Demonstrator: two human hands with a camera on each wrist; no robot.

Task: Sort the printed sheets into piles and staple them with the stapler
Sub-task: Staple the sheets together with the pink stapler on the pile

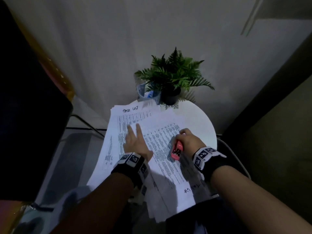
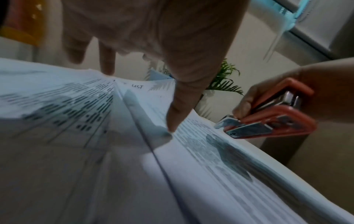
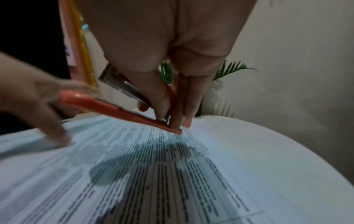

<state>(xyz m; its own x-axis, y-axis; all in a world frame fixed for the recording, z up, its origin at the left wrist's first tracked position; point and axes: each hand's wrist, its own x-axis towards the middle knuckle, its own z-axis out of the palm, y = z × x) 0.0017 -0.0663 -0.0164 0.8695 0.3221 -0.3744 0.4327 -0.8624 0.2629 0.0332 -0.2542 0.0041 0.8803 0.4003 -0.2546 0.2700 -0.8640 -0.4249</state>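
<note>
Gripping stapler [image 1: 176, 149] near sheets' [image 1: 162, 166] right edge.

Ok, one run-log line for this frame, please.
left hand: open, fingers pressing printed sheets | right hand: grips pink stapler over top sheet | round white table | stapling: not yet visible

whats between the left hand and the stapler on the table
Only printed sheets: in the head view, a bare stretch of printed page separates the left hand, fingers spread on the paper, from the pink stapler held in the right hand.
</note>
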